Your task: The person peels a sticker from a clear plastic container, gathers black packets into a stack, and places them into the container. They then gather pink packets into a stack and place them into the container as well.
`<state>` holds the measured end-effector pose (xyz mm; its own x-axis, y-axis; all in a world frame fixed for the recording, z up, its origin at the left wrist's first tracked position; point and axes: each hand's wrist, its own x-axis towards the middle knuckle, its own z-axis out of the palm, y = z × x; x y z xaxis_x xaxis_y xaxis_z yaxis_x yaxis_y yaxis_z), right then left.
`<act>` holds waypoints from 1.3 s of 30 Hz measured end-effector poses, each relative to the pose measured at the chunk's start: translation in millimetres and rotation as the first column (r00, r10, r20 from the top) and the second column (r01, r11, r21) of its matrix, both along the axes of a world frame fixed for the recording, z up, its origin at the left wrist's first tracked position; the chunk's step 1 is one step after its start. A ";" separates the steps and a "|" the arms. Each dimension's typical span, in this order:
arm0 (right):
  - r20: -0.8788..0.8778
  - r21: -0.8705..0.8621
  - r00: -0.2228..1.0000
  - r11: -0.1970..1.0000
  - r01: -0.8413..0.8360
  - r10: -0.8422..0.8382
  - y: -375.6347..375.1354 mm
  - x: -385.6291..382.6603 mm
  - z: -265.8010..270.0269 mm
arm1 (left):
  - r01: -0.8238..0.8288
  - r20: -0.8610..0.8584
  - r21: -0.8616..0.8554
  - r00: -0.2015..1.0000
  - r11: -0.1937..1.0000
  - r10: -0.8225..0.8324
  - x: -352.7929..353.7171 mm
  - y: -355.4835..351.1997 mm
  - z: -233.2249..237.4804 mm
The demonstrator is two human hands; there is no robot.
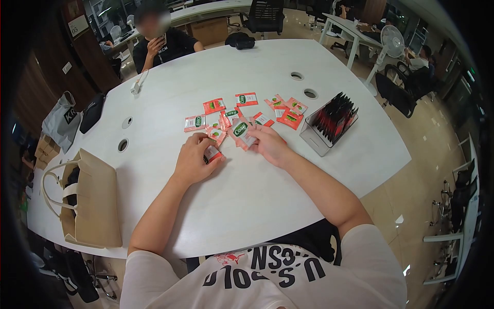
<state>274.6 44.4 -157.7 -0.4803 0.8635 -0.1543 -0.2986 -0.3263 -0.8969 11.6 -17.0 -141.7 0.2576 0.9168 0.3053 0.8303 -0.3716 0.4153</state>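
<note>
Pinched in my right hand (270,144) are a few Cozy tea sachets (241,130), held fanned just above the table, the front one pale with a green label. My left hand (193,160) rests on the table with its fingers and thumb curled round another red-and-white tea sachet (211,154), partly hidden by the fingers. More sachets lie loosely beyond my hands: one on the left (195,123), one at the back (246,99) and a cluster to the right (290,119). Some overlap one another.
A clear-sided box (315,135) of dark upright packets stands on the right. A beige tote bag (95,201) sits at the left edge. A white charger (136,87) and black case (240,41) lie farther back. Across the white table (170,216) sits a person (167,51) holding a phone.
</note>
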 end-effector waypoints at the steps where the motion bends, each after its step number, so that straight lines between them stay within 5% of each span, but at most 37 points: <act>1: 0.030 0.031 0.999 0.999 0.030 -0.031 1.0 1.4 0.4 | -0.002 0.068 -0.036 0.998 0.999 0.004 -0.7 0.9 -2.4; 4: 0.089 0.117 0.985 0.983 0.139 -0.150 14.5 2.9 -18.3 | 0.012 -0.102 0.158 0.995 0.987 0.004 1.5 -3.8 -2.8; 7: 0.059 0.241 0.965 0.942 0.234 -0.255 17.2 -2.8 -27.3 | -0.021 -0.104 0.014 0.994 1.000 0.022 3.4 -3.9 -0.1; 10: 0.138 0.359 0.966 0.920 0.155 -0.217 8.0 -1.3 -17.6 | -0.049 -0.114 -0.011 0.992 0.999 0.047 9.6 -7.6 8.4; 16: 0.204 0.367 0.976 0.930 -0.004 -0.076 11.7 5.1 -23.2 | 0.086 -0.210 0.402 0.978 0.912 0.001 -0.3 1.9 -6.2; 19: 0.148 0.372 0.989 0.926 -0.065 0.010 8.0 4.4 -20.4 | 0.057 0.020 0.470 0.997 0.881 -0.075 1.1 3.0 8.0; 22: 0.068 0.365 0.996 0.927 -0.082 0.062 -10.5 -5.4 -5.3 | -0.046 0.659 0.078 0.752 0.996 -0.016 7.4 3.9 -0.9; 25: -0.031 0.301 0.998 0.952 -0.047 0.058 -28.1 -20.9 12.5 | 0.161 0.751 -0.079 0.659 0.984 -0.048 12.8 -3.9 -6.8; 28: -0.093 0.211 0.994 0.977 -0.033 0.054 -5.5 -9.2 -14.7 | 0.163 0.709 -0.022 0.698 0.986 -0.100 7.5 5.9 -9.3; 30: -0.164 0.132 0.986 0.991 0.011 0.010 9.7 -5.0 -26.3 | 0.092 0.218 0.170 0.968 0.981 -0.128 0.4 7.9 1.9; 31: -0.217 0.082 0.976 0.995 0.053 -0.035 13.7 -5.3 -26.8 | 0.099 -0.061 0.272 0.995 0.957 -0.085 -2.0 7.6 5.4; 35: -0.173 0.017 0.959 0.973 0.229 -0.223 -5.0 -13.1 7.8 | 0.134 -0.099 0.176 0.988 0.975 -0.117 -1.9 6.3 -9.9; 39: -0.104 0.062 0.990 0.993 0.103 -0.096 2.3 -3.8 -2.6 | 0.116 -0.206 0.133 0.975 0.984 -0.087 0.3 2.6 4.2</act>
<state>270.8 46.7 -160.3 -0.4018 0.9144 -0.0495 -0.4165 -0.2306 -0.8794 11.9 -14.4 -137.5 0.4157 0.8332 0.3648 0.8458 -0.5016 0.1817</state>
